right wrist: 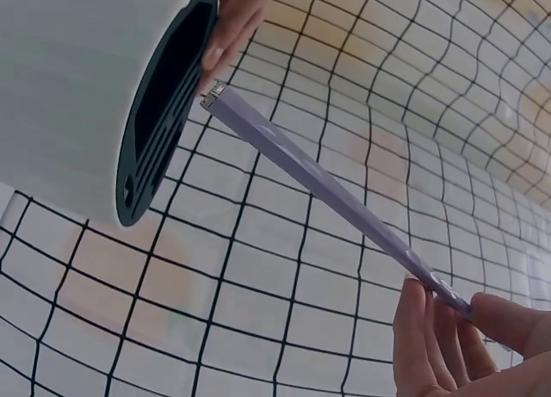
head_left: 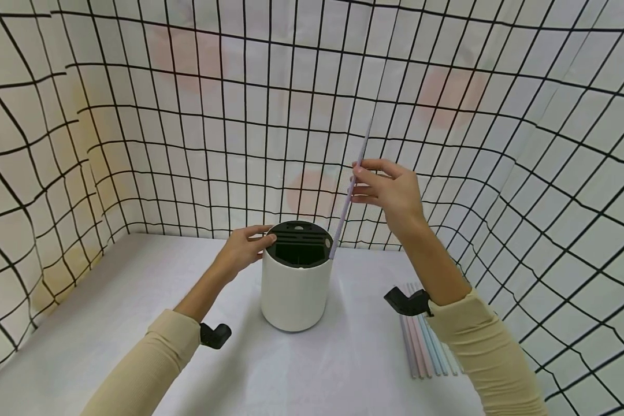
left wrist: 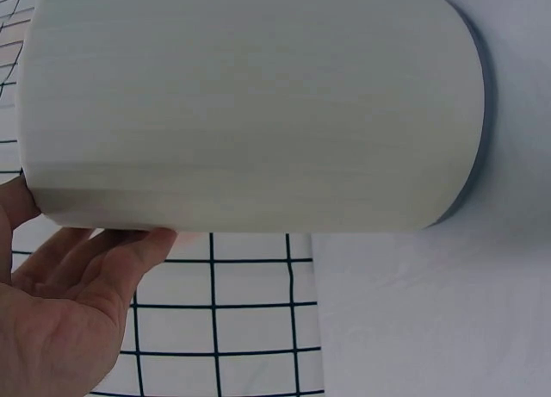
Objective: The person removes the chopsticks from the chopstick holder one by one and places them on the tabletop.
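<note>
A white cylindrical utensil holder [head_left: 295, 297] with a black slotted insert [head_left: 299, 252] stands upright on the table. My left hand [head_left: 241, 249] grips its upper left side, thumb at the rim and fingers against the wall; the left wrist view shows this hand [left wrist: 82, 298] by the white holder [left wrist: 258, 113]. Between thumb and fingertips, my right hand [head_left: 395, 193] pinches a long, thin lilac chopstick [head_left: 346, 208]. It slants upward, its lower end beside the holder's right rim. In the right wrist view that chopstick [right wrist: 318, 182] has a silvery end near the dark opening [right wrist: 168, 108].
Several pastel chopsticks [head_left: 425, 352] in lilac, pink, blue and pale tones lie side by side on the white table [head_left: 301, 381], partly behind my right forearm. Black wire grid [head_left: 229, 115] encloses the back and sides.
</note>
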Demonstrator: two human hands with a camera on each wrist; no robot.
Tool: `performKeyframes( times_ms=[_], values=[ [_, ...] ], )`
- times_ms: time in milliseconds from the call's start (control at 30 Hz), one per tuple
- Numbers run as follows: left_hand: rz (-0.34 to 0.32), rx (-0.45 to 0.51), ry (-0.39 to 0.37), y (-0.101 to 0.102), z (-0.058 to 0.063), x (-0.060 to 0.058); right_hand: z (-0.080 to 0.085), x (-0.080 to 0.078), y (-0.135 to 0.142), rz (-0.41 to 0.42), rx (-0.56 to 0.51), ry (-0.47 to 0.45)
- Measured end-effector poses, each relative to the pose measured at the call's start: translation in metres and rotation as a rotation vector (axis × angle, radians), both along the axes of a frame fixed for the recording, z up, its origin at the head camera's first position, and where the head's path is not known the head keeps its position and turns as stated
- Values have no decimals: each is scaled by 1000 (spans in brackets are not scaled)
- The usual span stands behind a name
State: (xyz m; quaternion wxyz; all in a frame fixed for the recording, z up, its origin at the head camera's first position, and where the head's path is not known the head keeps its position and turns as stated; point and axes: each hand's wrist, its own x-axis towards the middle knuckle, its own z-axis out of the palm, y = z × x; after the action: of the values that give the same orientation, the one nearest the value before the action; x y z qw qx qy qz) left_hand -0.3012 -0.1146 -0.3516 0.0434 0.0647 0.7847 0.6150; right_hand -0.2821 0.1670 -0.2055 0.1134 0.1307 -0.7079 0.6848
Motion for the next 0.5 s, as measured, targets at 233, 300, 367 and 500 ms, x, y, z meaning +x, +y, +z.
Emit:
performKeyframes(
  times_ms=[233, 300, 367, 500],
  values=[
    [4, -1, -5, 0, -1, -1, -5, -3, 23, -39, 6, -28],
    [4, -1, -6, 0, -1, -1, -9, -4, 30, -47, 4, -44],
    [3, 1, -6, 0, -1, -1, -14, -6, 36, -54, 5, -63],
    [0, 3, -6, 1, 0, -1, -26, -9, 48, -61, 10, -94]
  ],
)
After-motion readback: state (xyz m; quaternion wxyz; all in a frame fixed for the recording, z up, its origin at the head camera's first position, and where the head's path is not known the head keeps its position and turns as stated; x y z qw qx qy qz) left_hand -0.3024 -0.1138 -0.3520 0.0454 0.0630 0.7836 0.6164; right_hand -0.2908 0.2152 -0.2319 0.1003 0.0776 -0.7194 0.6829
